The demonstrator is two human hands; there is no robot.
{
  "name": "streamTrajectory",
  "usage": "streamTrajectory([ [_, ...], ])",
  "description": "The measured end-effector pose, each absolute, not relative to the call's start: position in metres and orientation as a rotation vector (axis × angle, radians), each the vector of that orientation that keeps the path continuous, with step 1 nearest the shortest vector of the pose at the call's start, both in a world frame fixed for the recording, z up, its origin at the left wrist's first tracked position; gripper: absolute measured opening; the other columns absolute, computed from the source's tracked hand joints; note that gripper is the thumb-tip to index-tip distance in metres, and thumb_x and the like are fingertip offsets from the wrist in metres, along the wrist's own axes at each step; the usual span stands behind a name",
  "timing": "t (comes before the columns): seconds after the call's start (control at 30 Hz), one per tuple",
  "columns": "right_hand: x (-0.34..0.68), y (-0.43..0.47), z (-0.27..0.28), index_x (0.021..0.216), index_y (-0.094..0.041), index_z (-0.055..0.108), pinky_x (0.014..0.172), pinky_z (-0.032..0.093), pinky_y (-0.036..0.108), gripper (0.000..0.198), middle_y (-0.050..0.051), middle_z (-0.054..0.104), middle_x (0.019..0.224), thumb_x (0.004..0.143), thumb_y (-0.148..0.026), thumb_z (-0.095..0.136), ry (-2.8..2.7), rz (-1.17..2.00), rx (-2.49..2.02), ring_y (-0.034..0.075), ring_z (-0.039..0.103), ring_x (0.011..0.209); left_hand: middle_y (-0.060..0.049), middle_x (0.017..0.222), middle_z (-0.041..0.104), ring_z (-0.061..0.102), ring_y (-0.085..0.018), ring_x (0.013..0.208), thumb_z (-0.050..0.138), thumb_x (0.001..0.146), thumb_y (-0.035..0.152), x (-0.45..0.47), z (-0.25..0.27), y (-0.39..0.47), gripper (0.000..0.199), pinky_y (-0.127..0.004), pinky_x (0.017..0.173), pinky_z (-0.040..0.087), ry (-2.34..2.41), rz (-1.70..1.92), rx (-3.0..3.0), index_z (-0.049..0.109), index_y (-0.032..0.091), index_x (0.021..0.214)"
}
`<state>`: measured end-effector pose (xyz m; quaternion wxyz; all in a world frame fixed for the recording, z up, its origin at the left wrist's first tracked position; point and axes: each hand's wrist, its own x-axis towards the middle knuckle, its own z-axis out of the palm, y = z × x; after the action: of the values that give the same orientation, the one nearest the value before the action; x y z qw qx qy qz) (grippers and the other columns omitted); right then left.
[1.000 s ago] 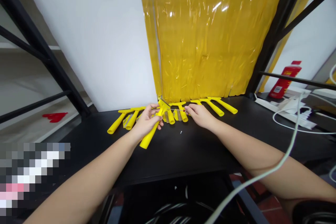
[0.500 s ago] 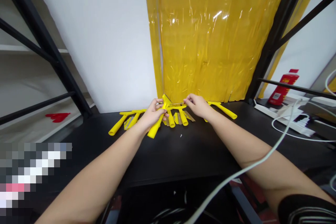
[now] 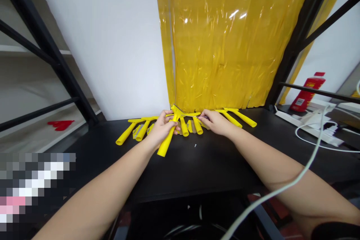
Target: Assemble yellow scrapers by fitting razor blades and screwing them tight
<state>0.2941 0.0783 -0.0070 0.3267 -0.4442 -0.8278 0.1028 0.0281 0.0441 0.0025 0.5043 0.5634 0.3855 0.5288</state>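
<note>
My left hand [image 3: 164, 127] is closed around a yellow scraper [image 3: 166, 143], its hollow handle slanting down toward me and its blade edge at the top. In my right hand [image 3: 213, 120], the fingers pinch a thin screwdriver [image 3: 194, 116]. Its slim shaft points left and its tip reaches the scraper's head; whether it sits in a screw is too small to tell. Behind my hands more yellow scrapers lie in a row, among them one at the left [image 3: 125, 134] and one at the right [image 3: 247, 119].
A black tabletop [image 3: 208, 168] lies below, with a tiny pale bit on it. At the right are a red bottle [image 3: 308, 92], a white power strip [image 3: 329, 135] and a pale cable [image 3: 292, 183] crossing over my right forearm. Black rack posts [image 3: 56, 60] flank the workspace.
My right hand has moved slightly lower, and the screwdriver now shows more clearly against the scraper's head. The held scraper's handle end has dropped a little toward me.
</note>
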Motion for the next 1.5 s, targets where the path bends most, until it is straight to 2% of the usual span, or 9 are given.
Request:
streamTrajectory([
  [0.1, 0.293, 0.080, -0.007, 0.080, -0.022, 0.058, 0.070, 0.041, 0.033, 0.038, 0.005, 0.067, 0.077, 0.109, -0.041, 0.042, -2.175, 0.292, -1.201, 0.021, 0.060, 0.072, -0.001, 0.103, 0.066, 0.070, -0.012, 0.062, 0.070, 0.074, 0.015, 0.029, 0.003, 0.042, 0.049, -0.025, 0.054, 0.054, 0.932, 1.276, 1.347, 0.046, 0.022, 0.116],
  [0.27, 0.293, 0.075, -0.010, 0.107, -0.023, 0.055, 0.066, 0.042, 0.030, 0.019, 0.000, 0.063, 0.079, 0.100, -0.040, 0.059, -2.141, 0.340, -1.070, 0.019, 0.056, 0.068, 0.002, 0.094, 0.065, 0.069, -0.011, 0.059, 0.070, 0.072, 0.015, 0.032, 0.009, 0.038, 0.049, -0.025, 0.054, 0.054, 0.936, 1.294, 1.345, 0.046, 0.022, 0.115],
  [0.4, 0.291, 0.067, -0.004, 0.097, -0.023, 0.053, 0.070, 0.043, 0.031, 0.014, 0.001, 0.064, 0.079, 0.100, -0.036, 0.058, -2.094, 0.317, -1.078, 0.019, 0.058, 0.070, 0.003, 0.088, 0.065, 0.067, -0.011, 0.055, 0.067, 0.072, 0.014, 0.032, 0.013, 0.034, 0.048, -0.024, 0.052, 0.052, 0.969, 1.276, 1.337, 0.046, 0.022, 0.115],
  [0.63, 0.295, 0.031, 0.003, 0.089, -0.021, 0.061, 0.066, 0.039, 0.031, 0.021, 0.002, 0.065, 0.076, 0.102, -0.037, 0.057, -2.185, 0.337, -1.189, 0.018, 0.057, 0.068, 0.005, 0.081, 0.062, 0.066, -0.014, 0.051, 0.065, 0.071, 0.014, 0.033, 0.001, 0.014, 0.050, -0.026, 0.047, 0.049, 0.994, 1.142, 1.377, 0.042, 0.023, 0.113],
  [0.9, 0.297, 0.031, -0.005, 0.084, -0.020, 0.064, 0.069, 0.041, 0.032, 0.036, 0.003, 0.063, 0.077, 0.107, -0.041, 0.047, -2.250, 0.505, -1.211, 0.018, 0.057, 0.071, 0.004, 0.091, 0.060, 0.067, -0.014, 0.049, 0.063, 0.067, 0.015, 0.023, 0.008, 0.011, 0.046, -0.025, 0.041, 0.047, 0.943, 1.029, 1.483, 0.040, 0.025, 0.106],
  [1.1, 0.303, 0.035, -0.008, 0.098, -0.021, 0.064, 0.073, 0.048, 0.030, 0.023, -0.001, 0.067, 0.073, 0.106, -0.037, 0.049, -2.465, 1.009, -1.027, 0.017, 0.062, 0.071, -0.001, 0.104, 0.059, 0.074, -0.016, 0.061, 0.069, 0.068, 0.008, -0.002, 0.017, 0.016, 0.044, -0.031, 0.055, 0.062, 0.968, 0.720, 1.562, 0.052, 0.023, 0.104],
  [1.3, 0.313, 0.037, -0.010, 0.102, -0.020, 0.062, 0.084, 0.055, 0.034, 0.007, 0.005, 0.078, 0.089, 0.097, -0.019, 0.056, -2.474, 1.269, -0.970, 0.019, 0.072, 0.085, -0.004, 0.110, 0.063, 0.079, -0.020, 0.075, 0.078, 0.073, 0.012, -0.008, 0.017, 0.018, 0.040, -0.038, 0.070, 0.068, 0.962, 0.606, 1.530, 0.058, 0.022, 0.107],
  [1.4, 0.312, 0.040, -0.012, 0.096, -0.021, 0.057, 0.081, 0.054, 0.032, 0.015, 0.004, 0.076, 0.092, 0.088, -0.008, 0.055, -2.440, 1.191, -1.007, 0.018, 0.071, 0.084, -0.005, 0.110, 0.064, 0.080, -0.022, 0.078, 0.080, 0.073, 0.013, -0.007, 0.016, 0.018, 0.040, -0.040, 0.076, 0.068, 0.975, 0.617, 1.519, 0.060, 0.022, 0.107],
  [1.5, 0.303, 0.039, -0.015, 0.084, -0.022, 0.055, 0.074, 0.050, 0.029, 0.018, 0.002, 0.070, 0.087, 0.083, -0.004, 0.054, -2.466, 0.855, -0.994, 0.016, 0.064, 0.077, -0.005, 0.105, 0.067, 0.081, -0.024, 0.084, 0.082, 0.074, 0.014, -0.011, 0.015, 0.020, 0.040, -0.041, 0.078, 0.068, 0.939, 0.563, 1.504, 0.062, 0.022, 0.107],
])
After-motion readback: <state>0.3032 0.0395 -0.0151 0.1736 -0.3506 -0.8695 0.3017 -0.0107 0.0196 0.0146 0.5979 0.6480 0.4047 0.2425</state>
